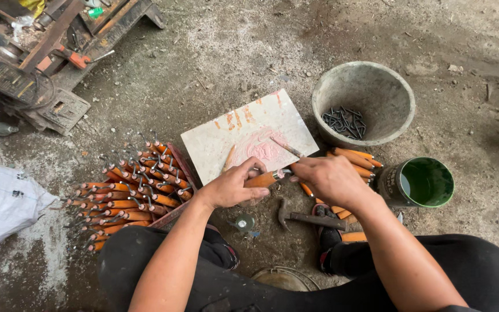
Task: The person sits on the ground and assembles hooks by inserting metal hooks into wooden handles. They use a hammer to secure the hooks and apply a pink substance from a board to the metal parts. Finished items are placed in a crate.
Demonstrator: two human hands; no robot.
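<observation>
My left hand [232, 186] grips an orange wooden handle [262, 179] lying across the near edge of a pale tile slab [244, 136]. My right hand [329, 178] meets the handle's metal-ringed end and pinches a thin metal rod [287, 148] that slants up over the slab. A second orange handle [228, 157] lies on the slab beside my left thumb. Both hands are closed on what they hold.
A pile of finished orange handles with bent metal hooks [131, 188] lies to the left. Loose orange handles [354, 156] lie right of the slab. A grey bowl [371, 78] holds dark nails; a green can [420, 182] and a hammer [310, 218] stand nearby.
</observation>
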